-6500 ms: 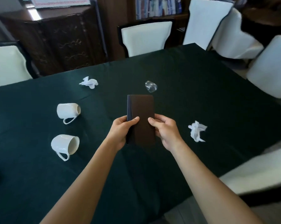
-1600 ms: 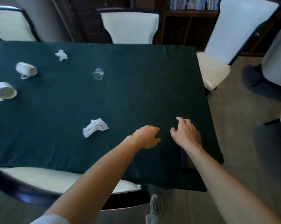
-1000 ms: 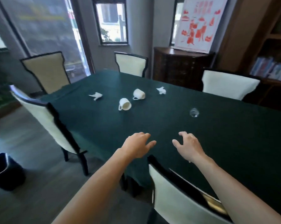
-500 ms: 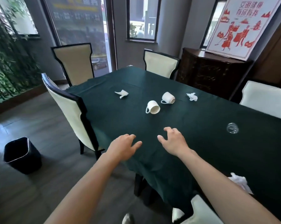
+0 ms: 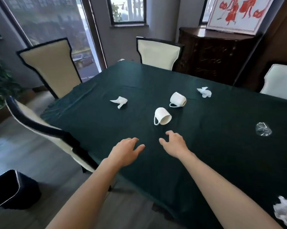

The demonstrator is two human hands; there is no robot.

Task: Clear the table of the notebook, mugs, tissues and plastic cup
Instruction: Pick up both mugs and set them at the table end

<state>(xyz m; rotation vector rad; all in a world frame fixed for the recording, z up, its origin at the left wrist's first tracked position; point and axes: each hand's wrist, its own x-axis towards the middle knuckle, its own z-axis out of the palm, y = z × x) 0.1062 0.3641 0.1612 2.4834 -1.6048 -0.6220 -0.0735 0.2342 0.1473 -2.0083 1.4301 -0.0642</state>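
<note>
Two white mugs lie on their sides on the dark green tablecloth [image 5: 106,123]: the near mug [image 5: 162,116] and the far mug [image 5: 178,99]. Crumpled tissues lie left of the mugs [image 5: 119,101], behind them [image 5: 204,92] and at the lower right edge [image 5: 285,210]. A clear plastic cup [image 5: 263,131] lies tipped over at the right. My left hand [image 5: 127,152] and my right hand [image 5: 175,143] hover above the cloth, both empty with fingers spread. My right hand is just short of the near mug. No notebook is in view.
Cream chairs with black frames stand around the table: one at the near left corner [image 5: 45,134], one at the far left [image 5: 50,66], one at the far end [image 5: 157,53]. A black bin [image 5: 12,189] sits on the floor at lower left. A dark cabinet [image 5: 210,55] stands behind.
The notebook held earlier was set down at the table's other end. I have turned and moved closer to the mugs, and both empty hands have advanced toward the near mug.
</note>
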